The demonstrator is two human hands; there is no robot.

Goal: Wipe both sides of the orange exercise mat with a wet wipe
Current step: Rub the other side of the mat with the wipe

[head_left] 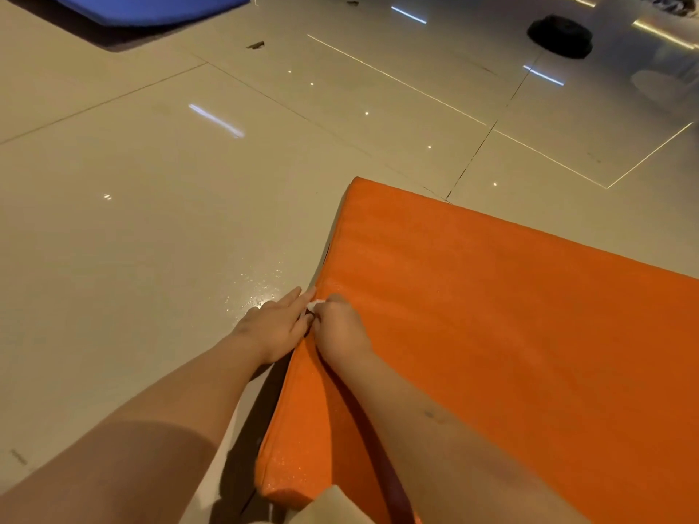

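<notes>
The orange exercise mat lies on the tiled floor and fills the lower right of the head view. Its left edge is raised a little off the floor. My left hand rests with straight fingers against that left edge, beside the mat. My right hand is on the mat at the same edge, fingers curled round a small white wet wipe, of which only a bit shows. The two hands touch each other.
Glossy beige floor tiles stretch to the left and ahead, with a wet patch just beyond my left hand. A blue mat lies at the far top left. A black round object sits at the top right.
</notes>
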